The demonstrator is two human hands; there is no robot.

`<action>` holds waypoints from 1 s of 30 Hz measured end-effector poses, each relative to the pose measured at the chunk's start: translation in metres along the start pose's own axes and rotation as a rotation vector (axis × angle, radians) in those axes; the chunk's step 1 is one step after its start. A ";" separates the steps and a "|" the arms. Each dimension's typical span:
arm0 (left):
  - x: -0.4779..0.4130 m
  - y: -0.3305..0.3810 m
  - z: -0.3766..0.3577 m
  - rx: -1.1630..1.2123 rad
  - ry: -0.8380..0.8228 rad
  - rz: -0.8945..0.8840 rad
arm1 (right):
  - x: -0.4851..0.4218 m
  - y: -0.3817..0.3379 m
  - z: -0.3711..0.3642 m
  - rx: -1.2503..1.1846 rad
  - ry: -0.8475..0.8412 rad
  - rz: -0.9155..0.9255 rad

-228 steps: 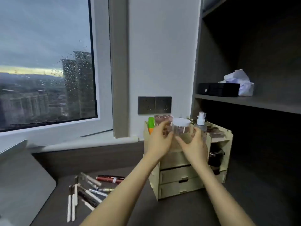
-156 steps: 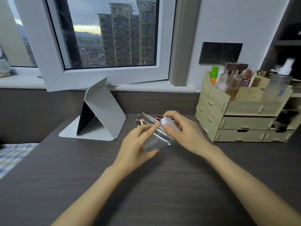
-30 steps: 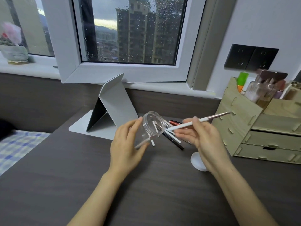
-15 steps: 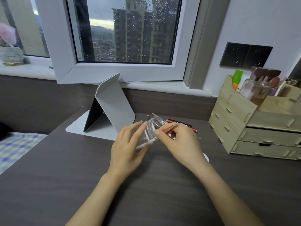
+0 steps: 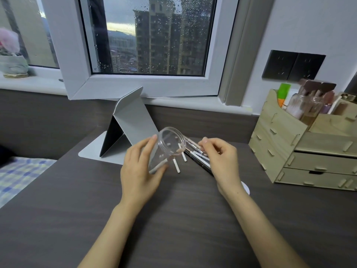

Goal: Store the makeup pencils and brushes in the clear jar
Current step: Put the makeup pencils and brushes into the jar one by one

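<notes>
Dark desk (image 5: 173,219) bears pencils (image 5: 197,159), organizer (image 5: 301,151), stand (image 5: 131,128).

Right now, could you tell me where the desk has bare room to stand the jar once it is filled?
The desk is bare in front of both hands, toward the near edge, and between the folded stand and the near left corner. It is crowded behind the jar, where the pencils and brushes lie, and the white lid sits before the wooden organizer.

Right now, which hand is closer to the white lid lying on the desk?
Right. The right hand is directly above the white lid, whose edge peeks out by the wrist; the left hand holds the clear jar farther left.
</notes>
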State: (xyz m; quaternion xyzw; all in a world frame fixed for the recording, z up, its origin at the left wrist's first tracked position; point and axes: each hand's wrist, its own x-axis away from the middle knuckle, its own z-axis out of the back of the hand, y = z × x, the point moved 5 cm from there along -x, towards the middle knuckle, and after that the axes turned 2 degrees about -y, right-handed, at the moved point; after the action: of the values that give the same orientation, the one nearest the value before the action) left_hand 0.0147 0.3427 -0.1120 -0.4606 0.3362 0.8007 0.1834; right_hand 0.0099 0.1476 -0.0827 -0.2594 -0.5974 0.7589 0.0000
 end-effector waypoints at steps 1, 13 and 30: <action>-0.001 -0.003 0.002 0.004 0.015 0.039 | -0.005 0.013 -0.006 0.069 0.003 -0.029; -0.004 -0.010 0.004 -0.014 0.035 0.081 | -0.071 0.077 -0.118 0.945 -0.355 0.027; 0.002 -0.005 -0.002 -0.027 0.010 0.002 | -0.061 -0.001 -0.011 0.053 -0.003 -0.035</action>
State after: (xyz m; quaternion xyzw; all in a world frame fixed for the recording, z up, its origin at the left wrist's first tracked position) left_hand 0.0176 0.3448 -0.1157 -0.4669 0.3267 0.8029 0.1747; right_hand 0.0667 0.1392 -0.0596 -0.2475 -0.5815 0.7747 0.0191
